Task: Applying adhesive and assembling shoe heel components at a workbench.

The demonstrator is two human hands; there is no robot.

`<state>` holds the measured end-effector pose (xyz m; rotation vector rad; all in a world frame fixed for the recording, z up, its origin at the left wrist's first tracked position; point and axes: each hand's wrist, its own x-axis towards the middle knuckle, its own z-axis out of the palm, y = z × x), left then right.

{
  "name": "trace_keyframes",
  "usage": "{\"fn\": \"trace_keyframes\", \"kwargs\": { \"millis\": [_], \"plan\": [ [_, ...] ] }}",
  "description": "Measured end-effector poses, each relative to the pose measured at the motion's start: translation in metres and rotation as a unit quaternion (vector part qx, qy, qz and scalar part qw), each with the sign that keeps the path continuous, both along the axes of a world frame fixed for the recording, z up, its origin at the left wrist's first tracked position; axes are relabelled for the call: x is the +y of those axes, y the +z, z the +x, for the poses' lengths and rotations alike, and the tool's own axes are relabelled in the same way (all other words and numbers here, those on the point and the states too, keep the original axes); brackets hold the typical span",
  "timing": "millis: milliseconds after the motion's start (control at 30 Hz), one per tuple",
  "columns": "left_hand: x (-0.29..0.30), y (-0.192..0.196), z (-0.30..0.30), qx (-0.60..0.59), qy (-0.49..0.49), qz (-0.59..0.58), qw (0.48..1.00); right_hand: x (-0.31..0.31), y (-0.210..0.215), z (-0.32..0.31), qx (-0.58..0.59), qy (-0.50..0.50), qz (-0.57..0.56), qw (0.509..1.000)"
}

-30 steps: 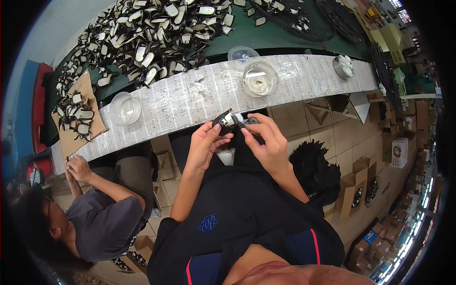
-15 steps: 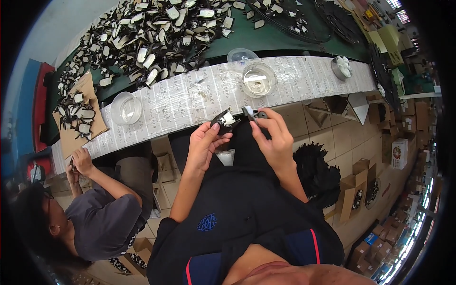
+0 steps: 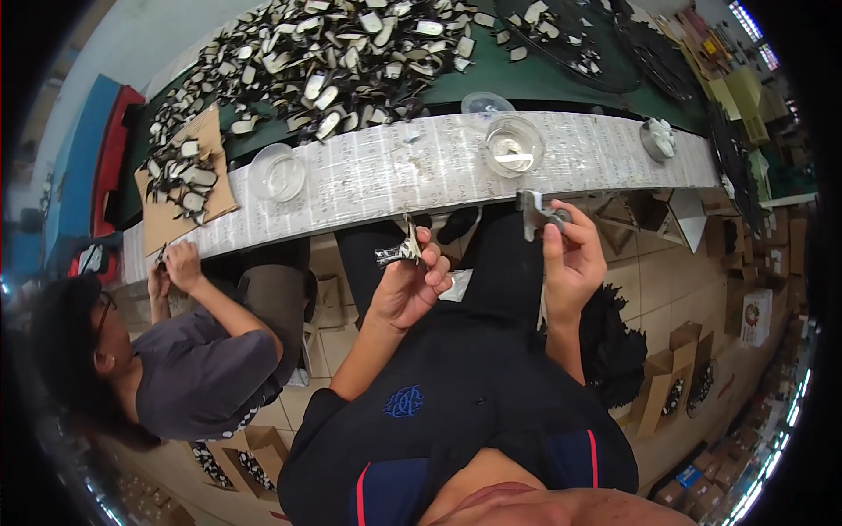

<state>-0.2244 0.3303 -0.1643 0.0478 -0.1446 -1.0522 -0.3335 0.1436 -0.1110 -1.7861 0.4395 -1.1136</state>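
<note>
In front of my body, my left hand (image 3: 410,285) pinches a small black-and-white piece (image 3: 409,247), tilted up between thumb and fingers. It resembles the black pieces with pale inner faces heaped on the table. Farther right, my right hand (image 3: 574,260) is closed on a small dark grey tool (image 3: 531,215) with a rounded end. Its exact kind I cannot make out. The two held things are apart, just off the table's near edge. A clear round tub (image 3: 516,145) stands beyond my right hand, with a white strip across it.
A large heap of black pieces (image 3: 324,61) covers the green surface at the back. Another clear tub (image 3: 277,173) and a cardboard sheet (image 3: 162,223) lie left. A small can with white stuff (image 3: 658,140) stands right. A co-worker (image 3: 202,359) sits at my left, handling something small.
My hands have moved apart. The left has turned its piece more edge-on; the right has drawn its tool away to the right. The whole view has shifted a little.
</note>
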Motion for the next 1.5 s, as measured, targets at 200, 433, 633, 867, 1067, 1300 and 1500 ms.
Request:
{"fn": "trace_keyframes", "kwargs": {
  "millis": [200,433,633,867,1067,1300,1500],
  "plan": [
    [0.005,0.009,-0.012,0.027,-0.022,-0.116,0.993,0.01,0.006,-0.013,-0.038,0.014,0.017,0.999],
    [-0.002,0.011,-0.003,-0.109,0.078,0.116,0.984,0.025,0.034,-0.022,-0.069,0.066,-0.155,0.983],
    [-0.016,-0.005,0.008,-0.155,0.127,0.191,0.961,0.031,0.042,0.004,-0.017,0.168,-0.262,0.95],
    [-0.042,-0.014,0.017,-0.181,0.129,0.239,0.945,0.004,0.016,0.031,0.016,0.179,-0.287,0.941],
    [-0.056,-0.022,0.026,-0.176,0.099,0.245,0.948,-0.013,0.002,0.043,0.046,0.186,-0.296,0.936],
    [-0.077,-0.016,0.028,-0.191,0.105,0.288,0.933,-0.025,-0.003,0.04,0.026,0.19,-0.214,0.958],
    [-0.1,-0.014,0.035,-0.204,0.093,0.318,0.921,-0.042,0.011,0.017,0.004,0.147,-0.123,0.981]
  ]
}}
